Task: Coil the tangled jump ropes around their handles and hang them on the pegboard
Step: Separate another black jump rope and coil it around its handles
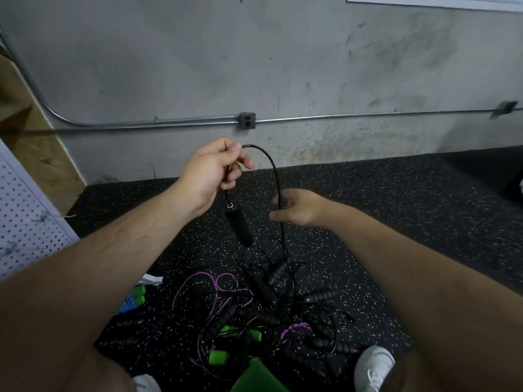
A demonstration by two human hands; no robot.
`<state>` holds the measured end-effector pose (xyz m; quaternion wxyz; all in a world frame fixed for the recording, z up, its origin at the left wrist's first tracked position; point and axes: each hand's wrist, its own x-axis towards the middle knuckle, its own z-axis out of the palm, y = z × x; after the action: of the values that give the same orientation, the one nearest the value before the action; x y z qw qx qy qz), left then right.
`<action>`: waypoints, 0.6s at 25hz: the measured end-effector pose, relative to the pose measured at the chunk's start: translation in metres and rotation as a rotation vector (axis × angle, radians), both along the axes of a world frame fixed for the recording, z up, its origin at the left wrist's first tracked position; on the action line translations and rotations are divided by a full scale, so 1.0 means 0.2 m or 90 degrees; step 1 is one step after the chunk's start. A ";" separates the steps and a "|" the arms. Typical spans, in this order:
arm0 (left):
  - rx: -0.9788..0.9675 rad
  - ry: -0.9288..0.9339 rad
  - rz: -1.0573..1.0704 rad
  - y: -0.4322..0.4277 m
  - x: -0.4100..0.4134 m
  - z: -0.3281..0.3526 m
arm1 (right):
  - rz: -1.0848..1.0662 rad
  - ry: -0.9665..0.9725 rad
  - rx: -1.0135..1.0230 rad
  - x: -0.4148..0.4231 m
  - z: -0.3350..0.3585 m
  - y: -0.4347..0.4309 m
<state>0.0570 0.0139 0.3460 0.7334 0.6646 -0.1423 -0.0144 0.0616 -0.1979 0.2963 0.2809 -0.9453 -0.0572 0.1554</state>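
My left hand (210, 172) pinches a thin black rope (268, 159) just above its black handle (239, 224), which dangles below the hand. The rope arches up and right, then drops past my right hand (297, 209), whose loosely curled fingers are around it. Below, on the speckled floor, lies a tangled pile of jump ropes (263, 312) with black foam handles, purple cords (218, 281) and green handles (218, 357). A white pegboard (25, 216) stands at the left edge.
A concrete wall with a metal conduit and an outlet box (247, 120) faces me. My white shoes (373, 366) stand beside the pile. A green object (254, 377) sits at the bottom, and a wooden panel (34, 142) leans behind the pegboard.
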 end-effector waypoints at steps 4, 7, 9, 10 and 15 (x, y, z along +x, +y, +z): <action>-0.016 0.002 -0.001 0.05 0.01 -0.01 | -0.021 -0.018 0.039 0.00 -0.04 0.01; 0.187 0.017 -0.026 0.09 0.04 -0.07 | -0.076 -0.141 0.129 -0.02 0.08 0.04; 0.411 0.024 -0.045 0.08 0.03 -0.12 | -0.093 -0.213 0.219 -0.04 0.19 0.07; 0.493 0.034 -0.068 0.06 0.02 -0.16 | -0.096 -0.235 0.281 -0.05 0.24 0.10; 0.521 0.023 -0.080 -0.08 0.00 -0.26 | -0.074 -0.243 0.544 -0.08 0.32 0.22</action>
<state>0.0571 -0.0020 0.2942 0.4084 0.8911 -0.1525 -0.1260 0.0451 -0.1545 0.3603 0.6377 -0.7582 -0.1135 -0.0745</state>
